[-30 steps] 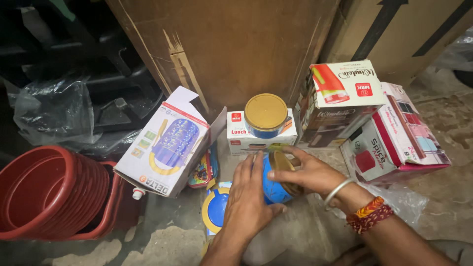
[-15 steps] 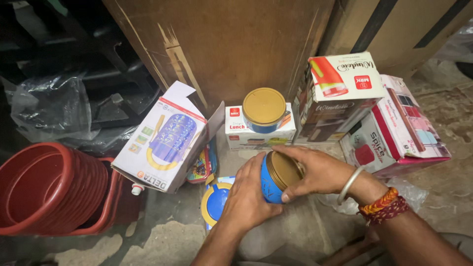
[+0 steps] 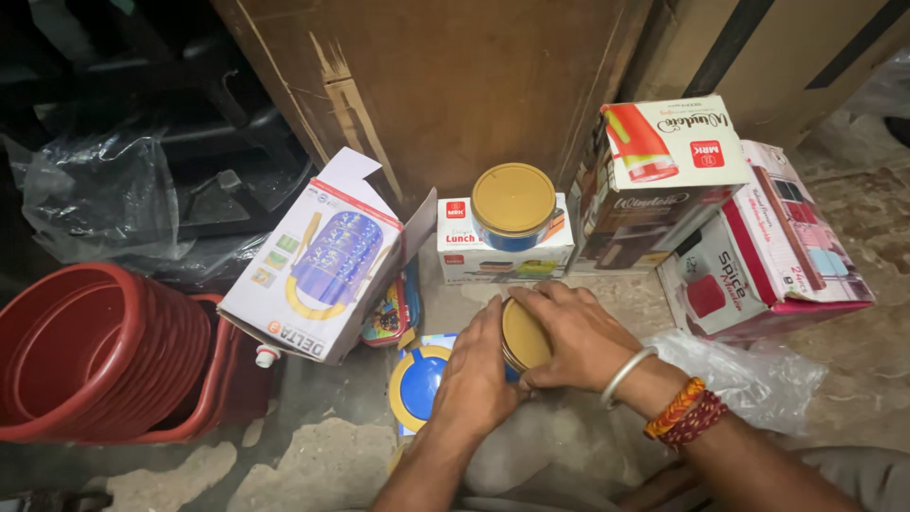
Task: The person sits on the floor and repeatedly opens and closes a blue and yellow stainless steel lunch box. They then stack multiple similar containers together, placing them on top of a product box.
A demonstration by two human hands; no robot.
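Observation:
Both my hands hold a small round blue container with a tan lid [image 3: 523, 334], tipped on its side just above the floor. My left hand [image 3: 479, 374] wraps its left side and my right hand [image 3: 573, 332] covers its top and right side. My right wrist wears a silver bangle and red-orange thread bands. Straight behind, a matching blue container with a tan lid [image 3: 513, 204] stands upright on a small white lunch-box carton [image 3: 464, 248]. A blue and yellow round piece [image 3: 417, 384] lies flat on the floor left of my hands.
A white open carton with a blue jug picture [image 3: 318, 261] leans at left, beside stacked red plastic tubs [image 3: 95, 356]. Two white-and-red product boxes [image 3: 664, 175] [image 3: 768, 251] stand at right, with a clear plastic bag [image 3: 749, 374] in front. Large brown cardboard [image 3: 445, 85] rises behind.
My hands have turned the container and brought it lower and nearer the floor. The lid now faces right, and my right hand has closed further over it.

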